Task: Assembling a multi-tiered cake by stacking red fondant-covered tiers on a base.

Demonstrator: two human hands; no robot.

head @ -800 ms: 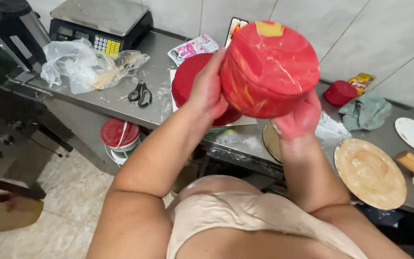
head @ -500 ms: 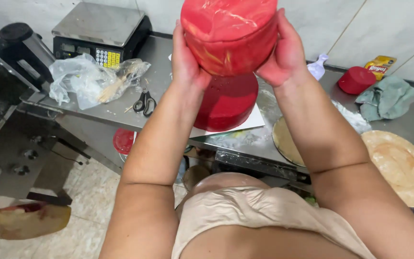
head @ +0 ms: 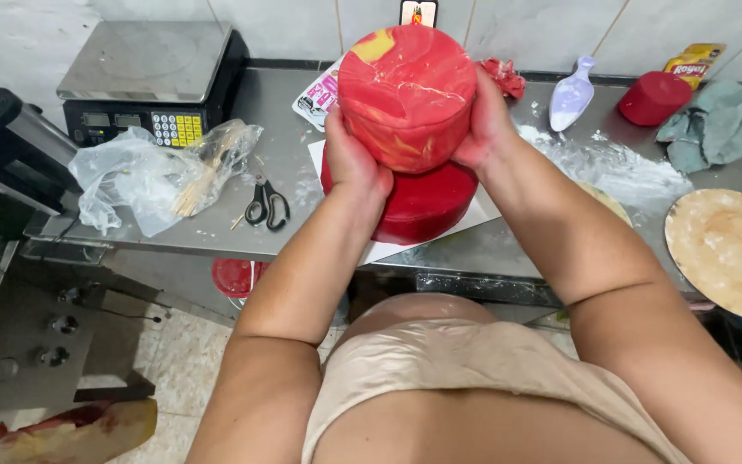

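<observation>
Both hands are gripping a red and yellow marbled cake tier (head: 407,94), lifted clear above a larger red tier (head: 422,204) sitting on a white board (head: 474,219) on the steel table (head: 285,112). The left hand (head: 355,163) is pressing its left side and the right hand (head: 484,125) its right; most fingers are wrapping round the far side, hidden, clamped firmly on it. The lifted tier is covering much of the red tier's top and a red lump (head: 503,76) behind it. The table's near edge is running just below the board. To the left, scissors (head: 266,204) and a crumpled plastic bag (head: 161,172) are lying before a scale (head: 152,73); to the right, spilled white powder (head: 611,163), a round wooden board (head: 730,249) cut off at the frame edge.
</observation>
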